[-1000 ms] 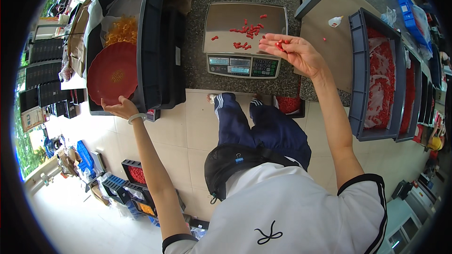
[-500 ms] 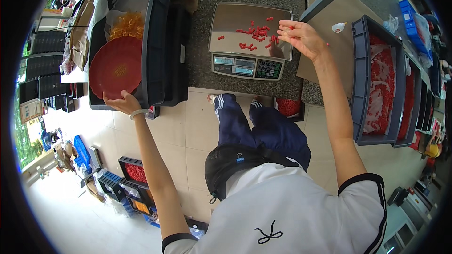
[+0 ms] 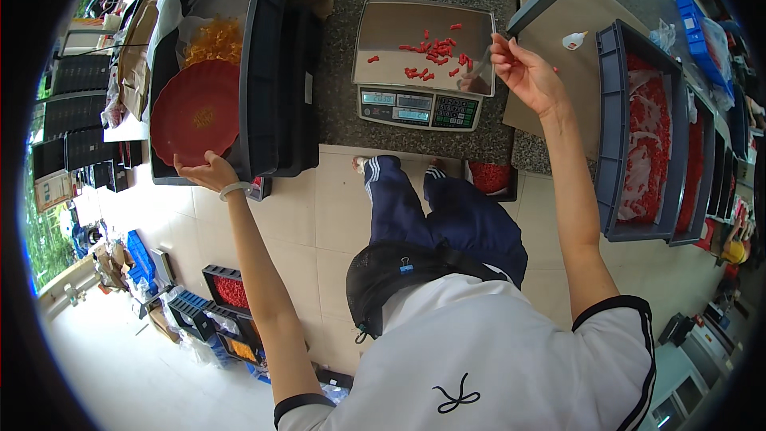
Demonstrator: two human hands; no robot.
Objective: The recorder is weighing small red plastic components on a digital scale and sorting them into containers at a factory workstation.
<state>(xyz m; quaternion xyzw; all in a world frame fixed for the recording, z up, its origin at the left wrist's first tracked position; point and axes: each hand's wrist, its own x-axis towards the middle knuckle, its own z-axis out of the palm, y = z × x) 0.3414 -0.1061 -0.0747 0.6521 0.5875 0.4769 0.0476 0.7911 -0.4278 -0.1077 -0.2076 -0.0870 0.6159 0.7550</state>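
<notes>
Lying loose, red pieces (image 3: 437,57) are borne level by the scale (image 3: 387,24), near the right hand (image 3: 533,81) (curled, contents unclear); in the dark bin (image 3: 267,80), the red bowl (image 3: 174,116) is edge-grasped by the left hand (image 3: 209,173), apparently for steadiness.

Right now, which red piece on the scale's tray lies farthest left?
The lone red piece near the left edge of the shiny tray; the other pieces lie farther right, mostly clustered.

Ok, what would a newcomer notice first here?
Likely the small red pieces scattered on the shiny scale, top centre, with the right grip at its right edge. Next, the large red scalloped dish at upper left, its near edge in the left grip, amber pieces beyond it.
</notes>
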